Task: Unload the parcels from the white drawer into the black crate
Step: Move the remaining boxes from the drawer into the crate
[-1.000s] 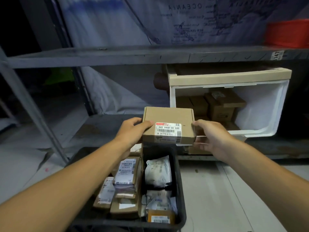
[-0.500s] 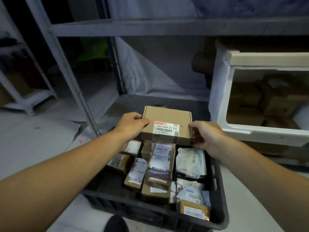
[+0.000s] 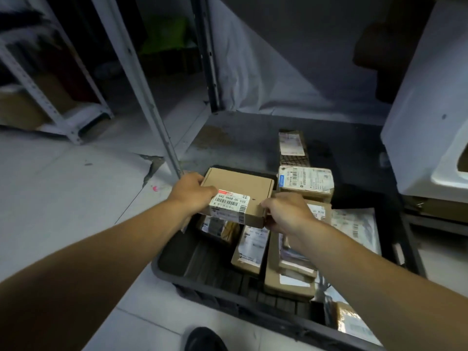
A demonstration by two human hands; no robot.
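A person's left hand [image 3: 193, 192] and right hand [image 3: 287, 213] grip a flat brown cardboard parcel [image 3: 240, 195] from opposite sides, fingers curled over its left and right edges, holding it level over the far left corner of the black crate [image 3: 207, 285]. A white barcode label [image 3: 231, 202] covers the parcel's near left corner and wraps down its front face. Below the raised parcel, the crate holds more parcels: a small box [image 3: 217, 228] directly beneath it, a labelled brown box [image 3: 250, 249] toward the middle, a stack of flat boxes [image 3: 291, 272] under the right forearm, and a pale plastic mailer bag [image 3: 354, 229] against the right wall. A taped box with a blue-edged label [image 3: 305, 182] rests at the crate's far edge, with another parcel [image 3: 292, 148] lying just beyond it on the dark bottom shelf [image 3: 240, 138]. The white drawer [image 3: 428, 117] stands at the shelf's right end, well apart from the held parcel. A grey shelving upright [image 3: 152, 102] rises just beside the left hand. A dark shoe [image 3: 205, 339] shows at the frame's bottom edge, on the pale floor [image 3: 63, 178].
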